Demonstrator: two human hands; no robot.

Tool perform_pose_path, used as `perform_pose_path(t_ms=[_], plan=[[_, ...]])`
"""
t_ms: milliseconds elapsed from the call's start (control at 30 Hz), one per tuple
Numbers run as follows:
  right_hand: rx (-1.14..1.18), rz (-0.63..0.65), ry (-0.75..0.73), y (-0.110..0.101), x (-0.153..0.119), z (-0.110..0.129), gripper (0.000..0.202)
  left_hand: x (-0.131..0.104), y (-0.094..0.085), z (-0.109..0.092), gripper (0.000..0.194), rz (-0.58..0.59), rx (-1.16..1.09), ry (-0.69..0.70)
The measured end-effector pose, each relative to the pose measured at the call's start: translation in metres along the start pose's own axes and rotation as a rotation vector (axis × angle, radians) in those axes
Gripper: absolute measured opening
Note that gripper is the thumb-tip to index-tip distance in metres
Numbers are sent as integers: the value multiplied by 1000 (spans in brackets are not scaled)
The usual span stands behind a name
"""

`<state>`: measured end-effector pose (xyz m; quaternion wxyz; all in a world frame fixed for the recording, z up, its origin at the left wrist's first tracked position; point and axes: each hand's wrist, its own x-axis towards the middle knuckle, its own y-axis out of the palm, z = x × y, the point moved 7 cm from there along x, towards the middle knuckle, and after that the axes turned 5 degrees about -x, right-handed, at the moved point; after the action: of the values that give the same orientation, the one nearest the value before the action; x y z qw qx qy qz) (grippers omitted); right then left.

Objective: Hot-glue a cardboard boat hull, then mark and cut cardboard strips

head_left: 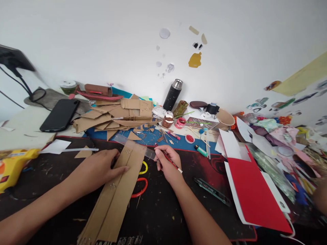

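Across the dark, red-bordered mat [163,217], a person's bare hands work over a long panel of tan cardboard [120,190], smooth-faced, creased lengthwise and marked with small patches of scribble. The panel slants from the mat's near edge, left of centre, toward its far edge, where a clear, flat ruler [149,153] crosses its top end. The left hand [102,166] lies palm down at the panel's left side, thumb spread from the fingers and resting on the board. The right hand [168,163] pinches a slim red-and-black pencil [173,164] between thumb and fingers, beside the ruler's right end.

Rounded plastic scissor handles, one yellow loop [144,167] and one red loop [146,187], show at the panel's right edge. A slender craft knife [212,191] lies toward the mat's right side, near a glossy red sheet [258,190] that overlaps the right border. At the left edge sits a chunky yellow glue gun [19,166]. Beyond the far border, ragged cardboard scraps [122,110] are heaped on a blue surface [99,133], left of a cylindrical black flask [173,95] with a shiny metal top and an open jar of brown paint [168,119].
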<state>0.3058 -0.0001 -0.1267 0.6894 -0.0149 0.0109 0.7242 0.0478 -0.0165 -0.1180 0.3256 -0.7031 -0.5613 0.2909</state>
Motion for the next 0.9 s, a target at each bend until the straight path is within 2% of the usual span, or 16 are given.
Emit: perform_pose_path(t_ms=[100,233,367,433,600,667,767,900], plan=[[-15,17,1,2,-1,1,39,0,-7,1,44,82,-195,-86],[23,21,18,0,1,0,41,-2,-25,0,44,125,-571,-196],[18,17,34,-2,7,2,41,-1,-27,-4,60,198,-1024,-410],[-7,42,32,-1,12,5,41,5,-29,-2,61,115,-1174,-510],[-100,89,-44,1,30,17,37,19,-36,19,47,-252,-1288,-721],[-172,104,-86,2,36,20,33,23,-37,23,46,-301,-1329,-713],[-295,125,-158,4,43,26,28,25,-40,25,54,-318,-1361,-591],[-360,135,-222,8,48,28,26,25,-46,23,68,-253,-1302,-429]])
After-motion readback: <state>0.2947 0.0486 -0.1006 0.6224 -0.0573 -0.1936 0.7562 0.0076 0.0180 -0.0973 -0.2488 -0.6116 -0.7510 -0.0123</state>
